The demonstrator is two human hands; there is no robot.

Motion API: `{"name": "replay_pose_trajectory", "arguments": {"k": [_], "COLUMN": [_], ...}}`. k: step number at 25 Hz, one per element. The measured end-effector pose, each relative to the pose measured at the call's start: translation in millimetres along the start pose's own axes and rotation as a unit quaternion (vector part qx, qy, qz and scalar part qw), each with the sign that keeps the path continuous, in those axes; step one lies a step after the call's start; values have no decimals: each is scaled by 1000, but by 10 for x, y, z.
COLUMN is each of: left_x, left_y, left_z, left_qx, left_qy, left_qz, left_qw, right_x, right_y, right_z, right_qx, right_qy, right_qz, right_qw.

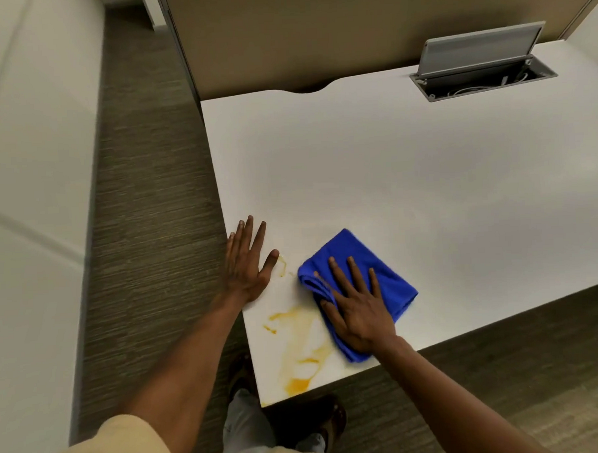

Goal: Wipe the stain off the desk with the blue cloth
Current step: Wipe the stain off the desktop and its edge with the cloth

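Most left: the stain point(298, 349) was smeared thin but mostly uncleaned, with thick yellow near the desk's front corner and faint streaks by the left thumb.
Stain position: just left of the right hand point(358, 312), below the left hand point(247, 262).
Cloth point(358, 288): folded, flat on the desk point(426, 186) under the right palm, at the stain's right edge.
Cloth axis: long side ran diagonally, from the near desk edge up-left and away.
Right hand: fingers spread, pressing flat on the cloth, not gripping.
Left hand: fingers apart, flat on bare desk, holding nothing.
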State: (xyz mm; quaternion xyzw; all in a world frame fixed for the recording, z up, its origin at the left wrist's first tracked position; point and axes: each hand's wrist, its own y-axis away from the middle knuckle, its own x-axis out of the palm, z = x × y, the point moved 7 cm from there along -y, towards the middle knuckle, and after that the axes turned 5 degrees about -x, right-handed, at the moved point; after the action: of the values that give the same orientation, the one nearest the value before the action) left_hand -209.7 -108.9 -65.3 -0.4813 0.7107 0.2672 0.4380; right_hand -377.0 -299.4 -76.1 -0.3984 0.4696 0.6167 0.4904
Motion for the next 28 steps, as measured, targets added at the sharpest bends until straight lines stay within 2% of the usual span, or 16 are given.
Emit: {"name": "replay_pose_trajectory", "arguments": {"k": [3,5,6,9,12,14,17,20,21,23,26,28], "left_x": [-16,2,14,29,19,5,-20,-27,-39,-56,-62,-46], "left_y": [18,6,0,-15,-12,-15,-16,-15,-14,-8,-18,-11], "left_z": [-29,-7,9,14,32,3,8,-18,-14,-25,-12,-2], "left_qx": [14,5,-2,-13,-11,-8,-12,-16,-19,-21,-30,-31], "left_qy": [-8,-1,5,16,17,12,8,6,12,25,36,38], "left_qz": [2,10,12,3,-9,-11,-3,5,3,-4,-7,-7], "left_qw": [1000,1000,1000,1000,1000,1000,1000,1000,1000,999,999,999], "right_x": [146,95,37,-141,-157,-135,10,49,19,-79,-193,-166], "right_y": [371,400,323,-145,-527,-586,-255,82,52,-181,-666,-777], "right_z": [25,-208,-337,-495,-207,5,206,-2,-108,-257,-161,-4], "right_qx": [-110,-147,-126,10,57,16,-118,-178,-166,-87,19,31], "right_qy": [31,48,45,20,-2,-7,6,22,23,17,5,2], "right_qz": [6,3,5,-12,-19,-5,28,20,20,11,-17,-21], "right_qw": [993,988,991,1000,998,1000,993,984,986,996,1000,999]}}
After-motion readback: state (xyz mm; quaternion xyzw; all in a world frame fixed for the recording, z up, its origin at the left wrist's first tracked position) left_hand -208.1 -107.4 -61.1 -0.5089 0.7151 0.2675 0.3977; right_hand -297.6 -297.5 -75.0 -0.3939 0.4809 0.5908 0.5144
